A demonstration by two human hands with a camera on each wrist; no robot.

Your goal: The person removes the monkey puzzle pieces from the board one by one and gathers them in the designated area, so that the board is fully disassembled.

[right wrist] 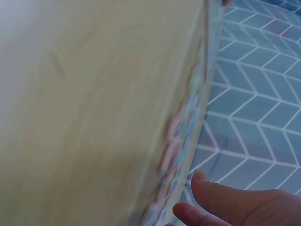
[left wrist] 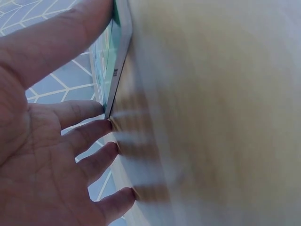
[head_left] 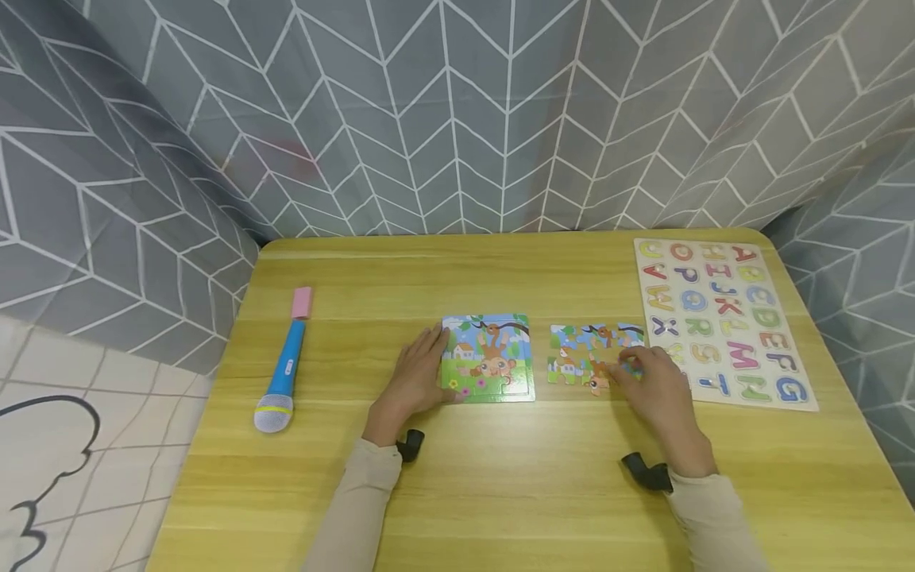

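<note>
Head: spread left hand [head_left: 415,376] against puzzle [head_left: 486,359]

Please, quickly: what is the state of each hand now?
Left hand: open, touching the left edge of the picture puzzle.
Right hand: over loose puzzle pieces; whether it pinches one cannot be told.

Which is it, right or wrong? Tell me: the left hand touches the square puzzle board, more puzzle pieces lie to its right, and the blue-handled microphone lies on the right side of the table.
Wrong on one point: the head view shows the microphone on the left side of the table. The left hand does touch the puzzle board, with puzzle pieces to its right.
</note>
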